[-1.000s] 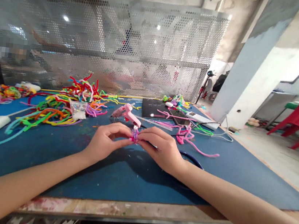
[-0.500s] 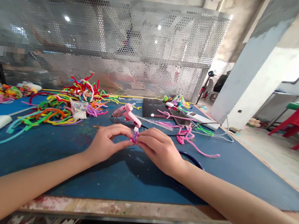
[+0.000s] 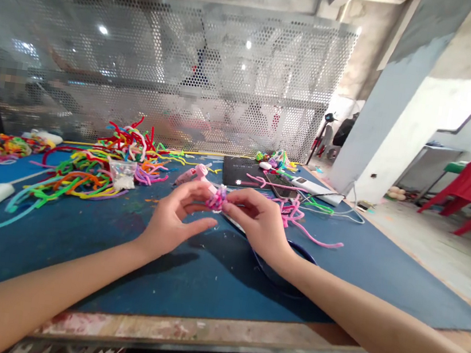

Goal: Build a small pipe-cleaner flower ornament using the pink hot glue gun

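Observation:
A small pink and purple fuzzy piece (image 3: 216, 198) is held above the blue mat, between both hands. My right hand (image 3: 256, 220) pinches its right side between thumb and fingertips. On the other side, the fingers of my left hand (image 3: 176, 215) are curled and touch the piece, while the left thumb stands apart below it. Just behind the hands lies a pink glue gun (image 3: 196, 175), partly hidden by the left fingers. A dark blue ring-shaped object (image 3: 278, 280) lies under my right wrist.
Colourful pipe cleaners (image 3: 84, 171) heap at the left, with a small clear bag (image 3: 122, 174) on them. Behind stand a black box (image 3: 236, 171) and a perforated metal screen (image 3: 179, 76). Pink pipe cleaners (image 3: 314, 236) and a white power strip (image 3: 318, 190) lie right.
The small piece has turned and shows more of its pink and purple side. My left thumb has moved off it, and the left fingers have opened somewhat. More of the blue ring shows.

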{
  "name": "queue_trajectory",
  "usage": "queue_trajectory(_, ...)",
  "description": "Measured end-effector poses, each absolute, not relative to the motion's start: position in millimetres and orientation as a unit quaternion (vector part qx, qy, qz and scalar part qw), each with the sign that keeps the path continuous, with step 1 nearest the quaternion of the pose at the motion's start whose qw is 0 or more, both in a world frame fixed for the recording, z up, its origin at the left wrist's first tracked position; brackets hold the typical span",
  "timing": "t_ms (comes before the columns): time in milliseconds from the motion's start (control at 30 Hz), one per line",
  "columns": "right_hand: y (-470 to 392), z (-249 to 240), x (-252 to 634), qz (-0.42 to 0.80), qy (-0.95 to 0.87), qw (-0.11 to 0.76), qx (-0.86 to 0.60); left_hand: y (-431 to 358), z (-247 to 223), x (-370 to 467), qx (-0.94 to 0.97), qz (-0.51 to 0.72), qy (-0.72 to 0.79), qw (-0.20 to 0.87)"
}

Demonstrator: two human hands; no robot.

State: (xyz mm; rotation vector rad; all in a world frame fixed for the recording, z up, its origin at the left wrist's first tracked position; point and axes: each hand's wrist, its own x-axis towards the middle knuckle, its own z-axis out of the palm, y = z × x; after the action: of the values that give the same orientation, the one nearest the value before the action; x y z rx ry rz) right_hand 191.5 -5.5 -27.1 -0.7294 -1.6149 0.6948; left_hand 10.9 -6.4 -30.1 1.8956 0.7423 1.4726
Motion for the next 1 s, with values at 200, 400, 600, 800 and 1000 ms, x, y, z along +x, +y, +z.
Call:
queue_trajectory(200,4.8,-28.7,191.4,0.499,-0.582,0.577,-0.280,-3.0,-24.9,9.7,0.676,0.554,0.305,0.378)
queue_trajectory(400,2.0,-29.4,188.4,0.566,-0.562,0.553,-0.242,-7.7,-22.7,9.2,0.709,0.577,0.328,0.240)
queue_trajectory(600,1.0,-31.2,187.0,0.558,-0.579,0.545,-0.236,-15.1,-19.8,9.2,0.730,0.576,0.339,0.144)
queue_trajectory(800,-2.1,-28.5,186.3,0.508,-0.610,0.546,-0.267,-15.3,-14.9,10.7,0.716,0.565,0.363,0.188)
queue_trajectory(1000,0.3,-27.4,186.8,0.496,-0.606,0.549,-0.293,-6.9,-22.2,12.7,0.657,0.549,0.395,0.333)
